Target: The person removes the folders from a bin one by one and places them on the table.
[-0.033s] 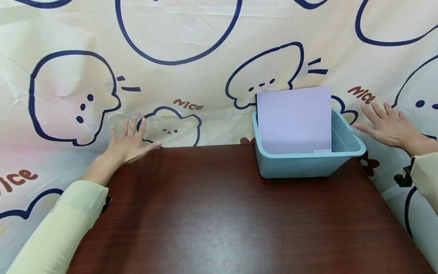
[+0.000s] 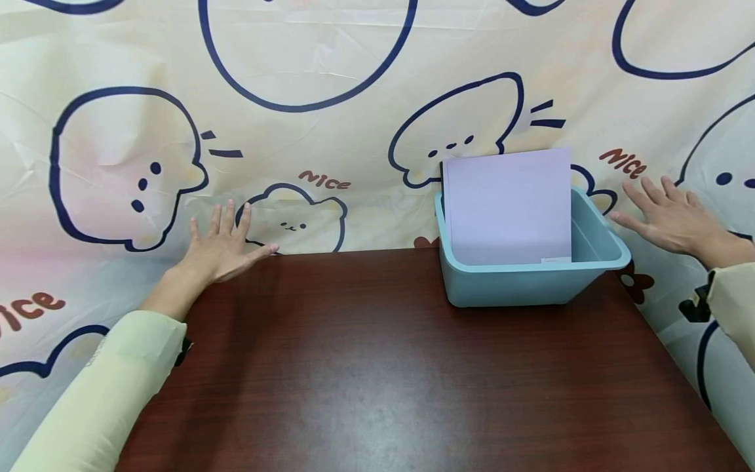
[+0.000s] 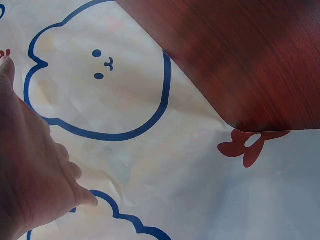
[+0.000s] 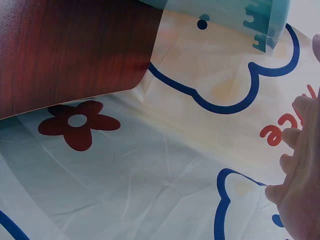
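My left hand (image 2: 215,252) is held out over the table's back left corner, fingers straight and spread, nothing in it. In the left wrist view the same hand (image 3: 40,180) shows at the left edge, against the printed cloth. To the right of the blue bin, my right hand (image 2: 672,219) hangs with its fingers spread and holds nothing. Its side (image 4: 302,170) fills the right edge of the right wrist view. The light blue bin (image 2: 507,286) stands at the back right of the table. A flat lilac folder or board (image 2: 507,210) stands upright inside it, with a dark edge behind its left side.
The dark brown wooden table (image 2: 366,367) spreads out in front. Behind it and down both sides hangs a pale cloth (image 2: 330,144) with blue cartoon outlines. Rounded table corners show in both wrist views, and the bin stands close to the right edge.
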Available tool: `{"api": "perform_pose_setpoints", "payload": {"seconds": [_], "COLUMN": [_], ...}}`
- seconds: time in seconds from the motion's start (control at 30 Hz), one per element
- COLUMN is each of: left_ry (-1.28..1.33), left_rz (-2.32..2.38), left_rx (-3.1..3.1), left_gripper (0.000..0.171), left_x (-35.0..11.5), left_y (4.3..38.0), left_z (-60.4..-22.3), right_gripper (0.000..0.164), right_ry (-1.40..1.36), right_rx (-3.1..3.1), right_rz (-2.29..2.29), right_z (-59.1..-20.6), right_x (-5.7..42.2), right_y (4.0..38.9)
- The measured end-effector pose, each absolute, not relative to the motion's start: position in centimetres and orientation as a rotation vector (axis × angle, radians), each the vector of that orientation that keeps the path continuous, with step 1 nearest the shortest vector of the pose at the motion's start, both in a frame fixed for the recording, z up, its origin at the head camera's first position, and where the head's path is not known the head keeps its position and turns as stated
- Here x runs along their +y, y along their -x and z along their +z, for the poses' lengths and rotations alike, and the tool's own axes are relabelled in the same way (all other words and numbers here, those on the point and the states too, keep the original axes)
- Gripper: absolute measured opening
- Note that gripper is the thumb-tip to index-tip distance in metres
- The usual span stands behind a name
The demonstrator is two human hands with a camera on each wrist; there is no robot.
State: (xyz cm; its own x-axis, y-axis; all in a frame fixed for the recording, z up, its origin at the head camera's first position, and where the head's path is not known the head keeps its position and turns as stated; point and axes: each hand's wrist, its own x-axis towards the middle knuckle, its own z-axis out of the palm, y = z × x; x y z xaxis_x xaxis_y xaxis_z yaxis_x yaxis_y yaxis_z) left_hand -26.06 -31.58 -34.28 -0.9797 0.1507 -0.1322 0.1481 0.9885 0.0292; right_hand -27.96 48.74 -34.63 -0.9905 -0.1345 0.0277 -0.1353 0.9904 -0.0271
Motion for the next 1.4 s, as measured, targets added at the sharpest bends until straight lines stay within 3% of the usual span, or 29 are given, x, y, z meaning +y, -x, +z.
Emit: {"api": "perform_pose_setpoints", "payload": {"seconds": [1.4], "left_ry": [-0.387], "left_rz": [0.036], "left_rx": [3.019], "left_gripper": [0.112], "left_x": [-28.1], "left_y": [26.8], "left_z": [-33.8], "right_gripper": [0.092], "right_ry": [-0.376], "right_rx": [-3.118], "right_rz": [0.169], "right_z": [-34.8], "right_x": [47.3], "right_y": [28.1]}}
